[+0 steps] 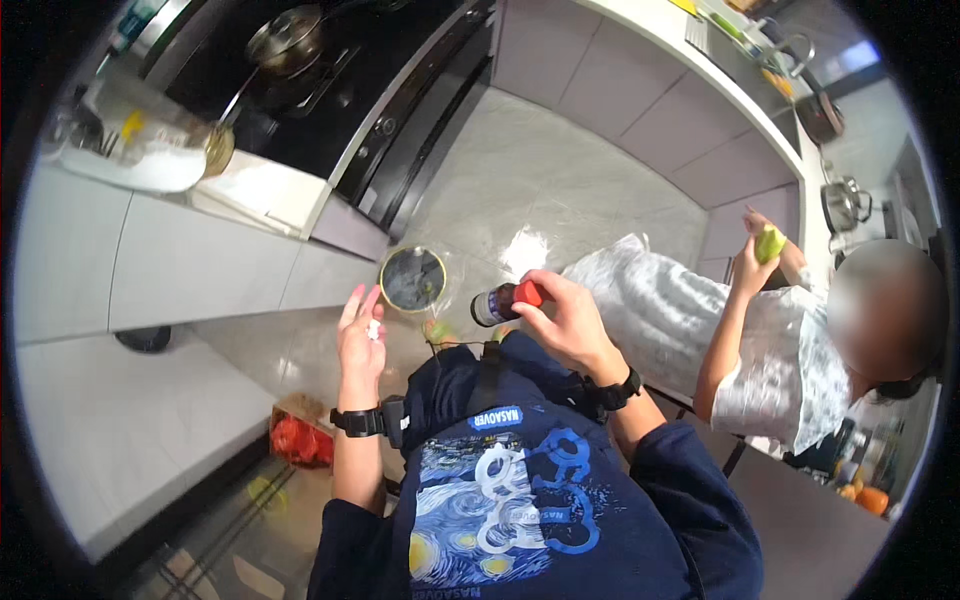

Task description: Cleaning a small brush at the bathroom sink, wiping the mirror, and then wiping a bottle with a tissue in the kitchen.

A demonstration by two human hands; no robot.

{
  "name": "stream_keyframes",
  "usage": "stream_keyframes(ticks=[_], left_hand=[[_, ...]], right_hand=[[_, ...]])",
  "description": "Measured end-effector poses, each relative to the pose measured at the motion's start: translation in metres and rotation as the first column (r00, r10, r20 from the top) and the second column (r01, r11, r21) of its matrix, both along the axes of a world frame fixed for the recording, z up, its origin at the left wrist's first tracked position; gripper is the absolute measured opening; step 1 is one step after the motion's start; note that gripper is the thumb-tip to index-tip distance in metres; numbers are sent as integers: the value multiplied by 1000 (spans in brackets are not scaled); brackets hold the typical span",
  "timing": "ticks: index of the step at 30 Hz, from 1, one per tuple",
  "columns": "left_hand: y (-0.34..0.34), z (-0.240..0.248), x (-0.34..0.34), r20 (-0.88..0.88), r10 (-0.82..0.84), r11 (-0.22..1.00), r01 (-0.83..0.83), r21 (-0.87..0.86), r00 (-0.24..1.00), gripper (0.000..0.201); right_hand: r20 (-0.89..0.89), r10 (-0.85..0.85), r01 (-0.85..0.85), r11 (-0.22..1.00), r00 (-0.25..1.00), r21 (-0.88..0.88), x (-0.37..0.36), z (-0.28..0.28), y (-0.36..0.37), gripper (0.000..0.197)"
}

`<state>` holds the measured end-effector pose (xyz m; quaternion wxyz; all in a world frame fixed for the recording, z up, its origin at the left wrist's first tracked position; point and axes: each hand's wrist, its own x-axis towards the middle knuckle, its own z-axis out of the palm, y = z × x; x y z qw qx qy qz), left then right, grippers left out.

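Note:
My right hand (567, 318) is closed around the red cap (528, 293) of a dark brown bottle (491, 306), which tilts sideways in front of my waist. A label wraps the bottle's body. To the left, my left hand (358, 338) is turned palm up with its fingers stretched out. A small white thing (374, 330) rests in that hand, too small to name. Beyond and between the hands, a round bin (413, 250) with a pale yellow rim stands on the floor, lined with a dark bag.
At right, another person (740, 350) in a pale patterned top holds a green piece of produce (769, 244). A black cooktop (350, 75) with a metal pot (286, 42) lies at the far left. A box with red contents (300, 440) sits low, behind my left forearm.

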<state>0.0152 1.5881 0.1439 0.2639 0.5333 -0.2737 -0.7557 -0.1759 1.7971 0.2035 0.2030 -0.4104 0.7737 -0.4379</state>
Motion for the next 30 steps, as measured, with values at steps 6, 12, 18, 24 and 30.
stream_keyframes(ticks=[6,12,18,24,30], left_hand=[[-43,-17,-14,-332,-38,964,122,235,943,42],[-42,-41,-24,-53,-211,970,202,-136,976,37],[-40,-20,-39,-96,-172,974,184,134,980,33],[-73,-74,2,-324,-214,949,274,153,922,25],[-57,-56,-27,-214,-73,992,92,83,974,26]], right_hand=[[-40,-112,112,994,993,-3,-4,10,-13,35],[-78,-235,236,972,969,-8,6,-3,-10,34],[-4,-291,291,956,957,29,12,0,-4,33],[-93,-174,181,980,980,81,16,9,-5,33],[-55,-150,156,979,987,128,18,3,-10,31]])
